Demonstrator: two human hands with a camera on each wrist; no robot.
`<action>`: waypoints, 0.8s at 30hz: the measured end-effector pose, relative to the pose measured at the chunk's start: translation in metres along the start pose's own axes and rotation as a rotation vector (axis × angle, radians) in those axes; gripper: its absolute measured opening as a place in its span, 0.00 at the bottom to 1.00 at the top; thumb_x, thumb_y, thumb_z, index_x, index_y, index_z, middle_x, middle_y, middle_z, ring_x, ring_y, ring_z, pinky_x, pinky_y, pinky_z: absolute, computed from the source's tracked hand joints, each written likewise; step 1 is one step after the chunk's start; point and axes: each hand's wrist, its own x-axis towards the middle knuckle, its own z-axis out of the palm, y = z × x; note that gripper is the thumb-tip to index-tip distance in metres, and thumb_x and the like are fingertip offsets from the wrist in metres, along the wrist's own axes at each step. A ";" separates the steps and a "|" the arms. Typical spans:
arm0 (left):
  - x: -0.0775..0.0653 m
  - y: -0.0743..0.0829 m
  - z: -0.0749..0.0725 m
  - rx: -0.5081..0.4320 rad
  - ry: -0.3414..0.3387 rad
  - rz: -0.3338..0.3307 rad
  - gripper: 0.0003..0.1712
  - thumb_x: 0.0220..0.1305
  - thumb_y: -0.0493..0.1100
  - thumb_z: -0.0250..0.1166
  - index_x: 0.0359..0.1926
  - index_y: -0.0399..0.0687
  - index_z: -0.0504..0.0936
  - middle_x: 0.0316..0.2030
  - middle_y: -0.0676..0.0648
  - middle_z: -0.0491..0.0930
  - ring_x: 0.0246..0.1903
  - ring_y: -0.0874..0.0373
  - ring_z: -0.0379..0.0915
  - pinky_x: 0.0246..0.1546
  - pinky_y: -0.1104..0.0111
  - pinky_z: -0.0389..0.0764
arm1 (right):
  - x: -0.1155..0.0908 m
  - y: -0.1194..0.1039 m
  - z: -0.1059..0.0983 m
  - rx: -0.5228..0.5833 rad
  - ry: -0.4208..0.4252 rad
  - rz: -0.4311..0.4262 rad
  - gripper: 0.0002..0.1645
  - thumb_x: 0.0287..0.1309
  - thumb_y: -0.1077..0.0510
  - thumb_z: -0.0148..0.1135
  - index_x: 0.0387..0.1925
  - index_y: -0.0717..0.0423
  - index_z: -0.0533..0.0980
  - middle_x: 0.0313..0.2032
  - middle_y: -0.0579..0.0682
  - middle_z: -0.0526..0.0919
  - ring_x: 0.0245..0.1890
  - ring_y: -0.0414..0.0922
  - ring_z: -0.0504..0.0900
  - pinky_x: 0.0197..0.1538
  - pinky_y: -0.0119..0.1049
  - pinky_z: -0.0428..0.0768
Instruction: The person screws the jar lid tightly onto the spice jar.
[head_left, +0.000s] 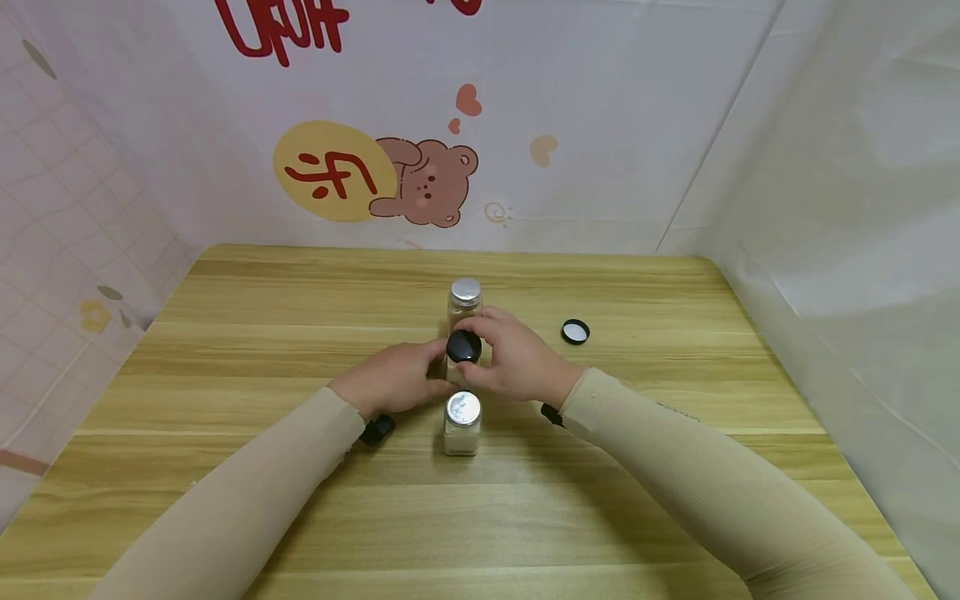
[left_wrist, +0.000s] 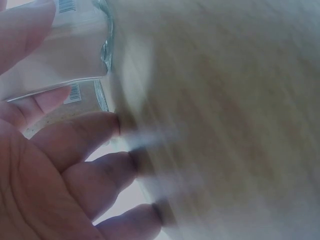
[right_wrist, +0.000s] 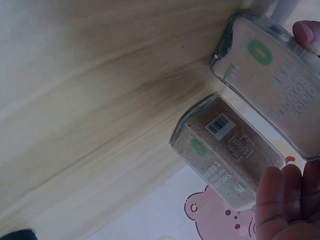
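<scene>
My left hand grips the sides of a square glass spice jar of pale powder, its label reading onion powder. On top of this jar is a black lid, which the thumb and index finger of my right hand pinch from the right. Right behind stands a jar of brown seasoning with a silvery top. A third jar, holding pale powder and also silver on top, stands in front of my hands. In the left wrist view, the held jar's glass base shows beside my fingers.
A loose black lid lies with its white inside facing up, to the right on the wooden table. A wall covering with a printed bear rises behind the table's far edge. Black wrist cameras sit under both wrists.
</scene>
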 end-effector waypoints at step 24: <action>-0.001 0.001 -0.001 -0.010 0.008 0.007 0.20 0.69 0.59 0.70 0.57 0.67 0.75 0.35 0.52 0.79 0.41 0.52 0.76 0.48 0.56 0.76 | 0.000 0.002 0.004 0.050 0.032 0.013 0.23 0.60 0.56 0.74 0.55 0.59 0.80 0.51 0.53 0.82 0.50 0.46 0.79 0.55 0.41 0.81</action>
